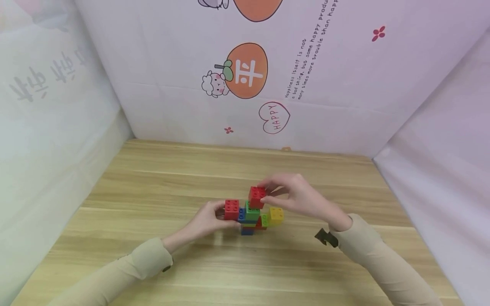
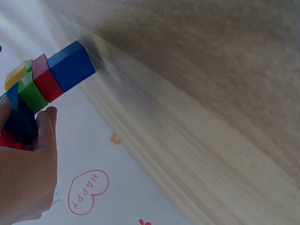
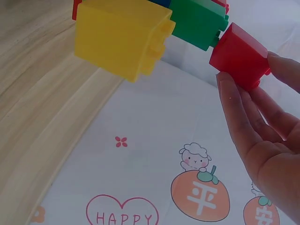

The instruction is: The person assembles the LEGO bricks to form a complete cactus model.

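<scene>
A stack of toy building bricks stands on the table, with a blue brick [image 2: 72,65] at its base. My left hand [image 1: 204,222] grips its left side, around a red brick [image 1: 231,210] and next to a dark blue brick [image 2: 21,115]. Thumb and fingers of my right hand [image 1: 296,196] pinch another red brick [image 3: 240,57]. This one is at the studs of the green brick [image 1: 252,211] on top; whether it is pressed on, I cannot tell. A yellow brick [image 3: 119,37] juts out on the right, beside a light green one [image 1: 265,219].
The wooden table [image 1: 183,170] lies under the stack. A white printed sheet [image 1: 172,106] rises behind it, and white cloth walls [image 1: 440,161] stand on both sides. A dark strap end [image 1: 326,238] hangs by the right sleeve.
</scene>
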Tool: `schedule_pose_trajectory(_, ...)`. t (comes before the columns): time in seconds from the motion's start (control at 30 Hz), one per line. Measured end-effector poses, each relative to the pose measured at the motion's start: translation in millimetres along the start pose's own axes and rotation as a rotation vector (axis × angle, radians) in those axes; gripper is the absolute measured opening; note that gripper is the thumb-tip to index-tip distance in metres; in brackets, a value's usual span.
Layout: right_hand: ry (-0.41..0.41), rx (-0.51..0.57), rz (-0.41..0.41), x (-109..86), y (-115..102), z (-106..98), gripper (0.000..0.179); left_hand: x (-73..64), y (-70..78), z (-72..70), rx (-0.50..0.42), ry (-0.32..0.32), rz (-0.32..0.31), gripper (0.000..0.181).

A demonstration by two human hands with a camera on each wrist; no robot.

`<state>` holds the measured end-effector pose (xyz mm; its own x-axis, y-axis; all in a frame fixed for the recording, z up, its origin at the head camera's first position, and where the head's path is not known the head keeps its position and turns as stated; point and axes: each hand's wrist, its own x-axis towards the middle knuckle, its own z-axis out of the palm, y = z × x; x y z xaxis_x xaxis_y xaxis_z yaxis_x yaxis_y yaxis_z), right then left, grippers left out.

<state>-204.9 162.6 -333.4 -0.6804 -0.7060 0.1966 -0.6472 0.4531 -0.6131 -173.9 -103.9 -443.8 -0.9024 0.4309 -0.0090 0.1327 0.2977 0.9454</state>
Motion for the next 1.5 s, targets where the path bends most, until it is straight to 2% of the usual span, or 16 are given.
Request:
schedule_pose_trajectory(0.37, -0.024, -0.015, -0.031, -0.9, -2, 6, 0.032, 0.7, -2.7, 1.3, -0.017, -0.019, 0.017, 0.048)
schedule_pose_trajectory(0.7, -0.004, -0.037, -0.093, -0.9, -5, 7, 0.032, 1.2, -2.9, 1.4, -0.018, -0.009, 0.016, 0.048)
schedule_pose_trajectory(1.1, -0.002, -0.036, -0.096, 0.4, -7, 7, 0.028, 1.6, -3.9, 1.2, -0.003, 0.003, 0.02, 0.047)
schedule_pose_trajectory(1.23, 0.002, -0.036, -0.121, -0.1, -8, 7, 0.025, 1.1, -2.4, 0.7, 0.0, 0.006, 0.013, 0.047)
schedule_pose_trajectory(1.33, 0.004, -0.059, -0.135, 0.6, -10, 6, 0.023, 0.7, -1.3, -0.2, 0.01, 0.012, 0.016, 0.046)
schedule_pose_trajectory(1.5, -0.013, -0.095, -0.111, 2.9, -15, 3, 0.022, 1.0, -0.6, -1.0, 0.016, 0.011, 0.021, 0.046)
